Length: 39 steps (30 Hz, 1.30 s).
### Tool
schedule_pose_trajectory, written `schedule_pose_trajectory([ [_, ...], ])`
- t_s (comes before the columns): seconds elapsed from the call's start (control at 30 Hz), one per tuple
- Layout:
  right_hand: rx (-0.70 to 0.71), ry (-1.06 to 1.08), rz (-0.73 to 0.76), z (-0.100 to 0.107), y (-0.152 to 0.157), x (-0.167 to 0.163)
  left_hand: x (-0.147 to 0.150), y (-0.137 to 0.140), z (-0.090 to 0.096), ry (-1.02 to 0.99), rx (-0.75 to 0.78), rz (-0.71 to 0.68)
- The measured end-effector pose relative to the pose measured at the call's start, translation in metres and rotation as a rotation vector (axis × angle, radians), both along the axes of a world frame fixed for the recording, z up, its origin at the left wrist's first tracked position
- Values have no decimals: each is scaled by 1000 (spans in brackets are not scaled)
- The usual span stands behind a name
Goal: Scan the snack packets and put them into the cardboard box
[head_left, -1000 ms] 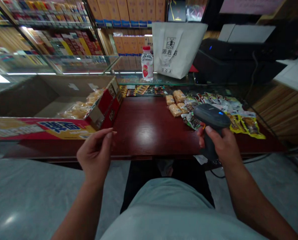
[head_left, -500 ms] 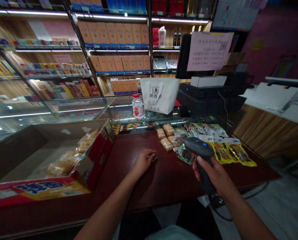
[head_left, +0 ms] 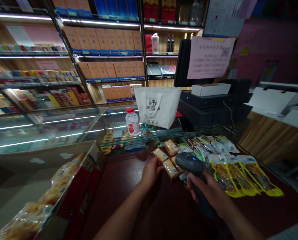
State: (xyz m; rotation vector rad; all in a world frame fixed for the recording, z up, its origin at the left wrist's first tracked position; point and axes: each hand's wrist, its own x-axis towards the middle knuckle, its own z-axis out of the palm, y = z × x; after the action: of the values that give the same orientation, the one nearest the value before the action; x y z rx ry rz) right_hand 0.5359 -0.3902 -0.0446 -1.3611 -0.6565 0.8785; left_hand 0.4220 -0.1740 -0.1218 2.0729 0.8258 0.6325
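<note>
My left hand (head_left: 151, 172) is at the near-left edge of a small group of clear-wrapped, golden-brown snacks (head_left: 170, 168). Its fingers are bent and slightly apart, with the fingertips right by the closest wrapped pieces; nothing shows in its grasp. In my right hand (head_left: 207, 190) is a black handheld barcode scanner (head_left: 190, 162), gripped by the handle, a blue light glowing on top. The scanner head hangs over the snacks and partly hides them. To its right lie yellow-edged vacuum packs of brown food (head_left: 255, 173), with several silvery packs (head_left: 213, 145) behind them.
An open cardboard box (head_left: 89, 170) with bagged snacks stands at left on the dark red table (head_left: 124, 186). Behind, a glass counter carries a red-capped bottle (head_left: 132, 123) and a white bag (head_left: 158, 108). A monitor (head_left: 182, 63) with a paper sign stands right.
My left hand has moved forward and right to the wrapped snacks. The scanner stays in my right hand, over the packs. The view has shifted closer to the table.
</note>
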Motion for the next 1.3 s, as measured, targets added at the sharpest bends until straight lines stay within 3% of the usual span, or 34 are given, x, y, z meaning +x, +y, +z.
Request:
schedule_pose_trajectory([
  [0.2,-87,-15,60,-1,15,-1,-16,-2,-2,-62,-178,18],
  [0.33,-100,-13,87,-5,12,-6,-57,-10,8,-207,-455,52],
  [0.43,-101,-29,132,-7,8,-14,-90,-16,18,-405,-600,159],
  [0.57,-95,-138,167,-8,2,-27,-112,-20,25,-584,-458,343],
  [0.67,-97,-211,159,-8,-4,-38,-113,-19,26,-678,-298,391],
  [0.83,-103,-301,137,-3,-16,-54,-111,-18,26,-723,-107,369],
  [1.03,-69,-203,171,3,-26,-61,-115,-16,24,-731,17,329],
  [1.3,-73,-125,206,1,-36,-60,-117,-18,28,-646,65,343],
])
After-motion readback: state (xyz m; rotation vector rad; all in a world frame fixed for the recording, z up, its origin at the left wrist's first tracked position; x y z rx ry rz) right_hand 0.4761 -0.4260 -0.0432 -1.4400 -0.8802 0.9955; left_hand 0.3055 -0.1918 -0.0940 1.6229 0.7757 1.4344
